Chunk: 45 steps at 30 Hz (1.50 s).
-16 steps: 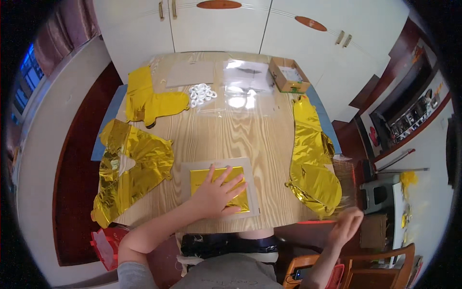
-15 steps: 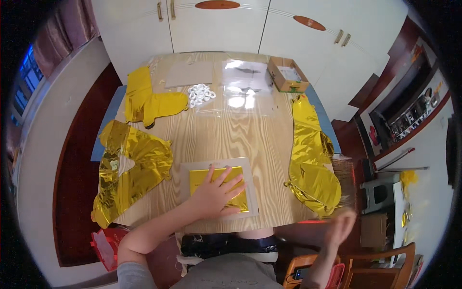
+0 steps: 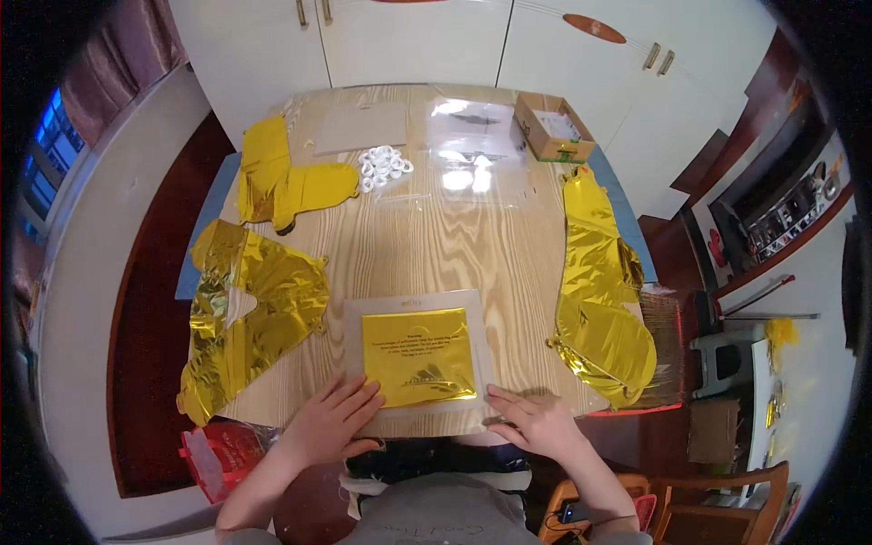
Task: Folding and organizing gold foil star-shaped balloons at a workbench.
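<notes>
A flat clear packet (image 3: pixel 420 361) containing a folded gold foil sheet is laid on the near edge of a wooden table (image 3: pixel 454 236), directly in front of the person. The left hand (image 3: pixel 331 422) is placed at the packet's lower left corner, with its fingers spread flat and the fingertips resting on the clear border beside the gold sheet. The right hand (image 3: pixel 536 422) is placed at the lower right corner, fingers extended, with the fingertips touching the packet's edge. Both hands are held open and flat; nothing is gripped by either, and the hands are kept apart, one at each lower corner. To the left of the packet, a crumpled gold foil balloon (image 3: pixel 250 313) is spread over the table's left edge, and a second gold foil piece (image 3: pixel 286 182) is laid farther back on the same side. A long gold foil balloon (image 3: pixel 599 291) is draped along the right edge of the table. Near the far centre, a cluster of small white rings (image 3: pixel 383 166) is seen, with a grey card sheet (image 3: pixel 361 127) behind it and a clear plastic sheet (image 3: pixel 472 136) just to its right. An open cardboard box (image 3: pixel 552 127) is set at the far right corner. White cabinet doors (image 3: pixel 409 41) are visible beyond the table.
</notes>
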Each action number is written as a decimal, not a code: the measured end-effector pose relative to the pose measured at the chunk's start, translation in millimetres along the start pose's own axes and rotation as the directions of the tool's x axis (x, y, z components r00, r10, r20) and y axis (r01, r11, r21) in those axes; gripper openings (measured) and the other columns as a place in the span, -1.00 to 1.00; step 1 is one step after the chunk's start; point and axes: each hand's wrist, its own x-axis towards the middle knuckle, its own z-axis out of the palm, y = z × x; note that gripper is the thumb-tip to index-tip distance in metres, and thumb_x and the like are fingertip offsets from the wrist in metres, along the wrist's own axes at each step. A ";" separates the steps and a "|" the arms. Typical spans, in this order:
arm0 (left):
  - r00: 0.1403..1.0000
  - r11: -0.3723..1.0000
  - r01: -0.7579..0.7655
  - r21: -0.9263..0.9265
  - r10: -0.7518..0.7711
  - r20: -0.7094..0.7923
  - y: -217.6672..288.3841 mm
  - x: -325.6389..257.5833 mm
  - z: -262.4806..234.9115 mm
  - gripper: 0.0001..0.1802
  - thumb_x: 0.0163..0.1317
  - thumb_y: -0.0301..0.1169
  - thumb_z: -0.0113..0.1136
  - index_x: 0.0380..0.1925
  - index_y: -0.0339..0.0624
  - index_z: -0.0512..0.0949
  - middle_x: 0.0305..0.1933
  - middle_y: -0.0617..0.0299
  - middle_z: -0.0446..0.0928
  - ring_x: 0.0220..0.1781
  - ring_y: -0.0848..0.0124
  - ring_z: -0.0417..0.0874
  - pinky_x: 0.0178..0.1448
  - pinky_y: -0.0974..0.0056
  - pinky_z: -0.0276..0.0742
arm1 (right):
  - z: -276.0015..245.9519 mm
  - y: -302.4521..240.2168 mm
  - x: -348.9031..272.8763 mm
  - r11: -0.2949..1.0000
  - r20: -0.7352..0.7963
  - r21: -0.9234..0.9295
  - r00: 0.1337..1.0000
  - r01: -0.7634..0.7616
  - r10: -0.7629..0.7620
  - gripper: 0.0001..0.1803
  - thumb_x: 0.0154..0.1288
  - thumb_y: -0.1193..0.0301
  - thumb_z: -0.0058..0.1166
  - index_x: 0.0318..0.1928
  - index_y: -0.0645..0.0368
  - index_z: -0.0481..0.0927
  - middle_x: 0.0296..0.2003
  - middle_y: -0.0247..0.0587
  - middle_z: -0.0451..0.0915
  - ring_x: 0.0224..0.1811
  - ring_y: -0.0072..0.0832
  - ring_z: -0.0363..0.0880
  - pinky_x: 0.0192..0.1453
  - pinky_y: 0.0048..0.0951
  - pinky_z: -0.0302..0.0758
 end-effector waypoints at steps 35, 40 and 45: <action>0.803 0.933 0.177 -0.314 -0.321 -0.503 33.4 -10.1 36.3 -0.86 0.00 -0.51 0.37 -0.45 -0.11 0.58 -0.21 0.22 0.67 -0.01 0.32 0.69 -0.01 0.19 0.39 | 35.0 -17.9 -17.7 0.992 -0.370 -0.076 0.927 -0.097 0.062 -0.88 0.07 0.43 0.30 -0.42 0.15 0.60 -0.25 -0.31 0.71 -0.62 -0.54 0.51 -0.54 -0.54 0.36; 0.763 0.889 0.261 -0.378 -0.429 -0.483 35.8 -3.7 35.5 -0.87 0.00 -0.53 0.36 -0.48 -0.13 0.56 -0.25 0.19 0.68 -0.05 0.31 0.70 -0.07 0.20 0.33 | 38.9 -19.0 -11.0 0.981 -0.391 -0.114 0.915 -0.156 0.100 -0.87 0.07 0.45 0.30 -0.43 0.15 0.58 -0.28 -0.30 0.71 -0.62 -0.51 0.54 -0.53 -0.52 0.40; 0.721 0.865 0.307 -0.396 -0.483 -0.497 37.8 2.2 34.8 -0.83 -0.01 -0.53 0.36 -0.55 -0.14 0.51 -0.27 0.16 0.67 -0.10 0.32 0.70 -0.08 0.20 0.32 | 33.1 -22.3 -1.0 0.970 -0.360 -0.118 0.919 -0.213 0.158 -0.87 0.08 0.46 0.29 -0.43 0.16 0.57 -0.29 -0.29 0.71 -0.61 -0.48 0.56 -0.49 -0.50 0.47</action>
